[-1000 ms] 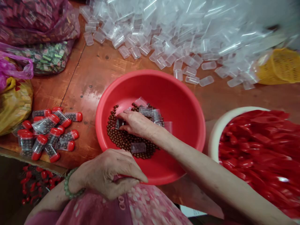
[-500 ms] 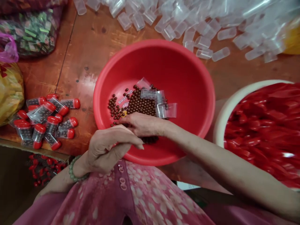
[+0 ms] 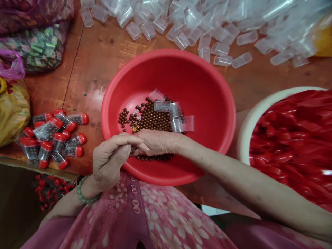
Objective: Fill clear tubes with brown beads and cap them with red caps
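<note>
Beads, small, round and brown, lie in the round red plastic basin. Left hand and right hand bend together, grips hidden; staying low over the basin should limit spills.

white tub cut off at right, right hand partly hidden behind left hand, yellow object blurred

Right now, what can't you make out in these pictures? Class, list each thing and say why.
All in the head view:
- Anything the right hand may grip: hidden by that hand and the left hand.
- Full lettering inside the red basin: brown balls cover part.
- Far side of the white tub: cut off by the right edge.
</note>
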A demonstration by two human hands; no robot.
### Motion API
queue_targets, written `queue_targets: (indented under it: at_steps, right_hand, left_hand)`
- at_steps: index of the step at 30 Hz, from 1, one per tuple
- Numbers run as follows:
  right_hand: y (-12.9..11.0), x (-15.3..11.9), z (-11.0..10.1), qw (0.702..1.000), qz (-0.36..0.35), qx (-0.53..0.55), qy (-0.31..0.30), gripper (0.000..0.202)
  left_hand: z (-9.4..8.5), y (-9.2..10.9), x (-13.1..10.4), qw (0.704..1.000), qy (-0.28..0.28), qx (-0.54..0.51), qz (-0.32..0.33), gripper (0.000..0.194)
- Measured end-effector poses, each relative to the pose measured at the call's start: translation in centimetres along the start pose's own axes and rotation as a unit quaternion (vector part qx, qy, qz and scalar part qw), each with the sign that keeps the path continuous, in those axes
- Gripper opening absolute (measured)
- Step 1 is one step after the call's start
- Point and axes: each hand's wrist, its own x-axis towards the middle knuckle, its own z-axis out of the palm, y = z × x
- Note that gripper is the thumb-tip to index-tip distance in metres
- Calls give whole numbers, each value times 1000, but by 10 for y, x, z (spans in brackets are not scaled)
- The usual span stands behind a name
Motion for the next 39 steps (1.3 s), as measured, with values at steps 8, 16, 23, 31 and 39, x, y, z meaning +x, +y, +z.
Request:
queue_targets:
  at_steps: [8, 16, 23, 31, 39]
  right_hand:
    - [-4, -23, -26, 982, -26, 182, 47, 30]
    - [-13, -43, -43, 977, -69, 147, 142, 37]
    - [-24, -53, -34, 945, -111, 256, 169, 29]
    - [-33, -67, -19, 928, -91, 253, 258, 30]
    - [-33, -88, -18, 900, -54, 212, 377, 23]
  left_hand:
    - [9, 3, 8, 994, 109, 23, -15, 25]
    - [-7, 9, 28, 971, -21, 207, -117, 56]
    - [-5, 9, 44, 944, -128, 280, -118, 46]
    - [6, 6, 47, 982, -104, 114, -109, 34]
    - [9, 5, 45, 988, -86, 54, -118, 22]
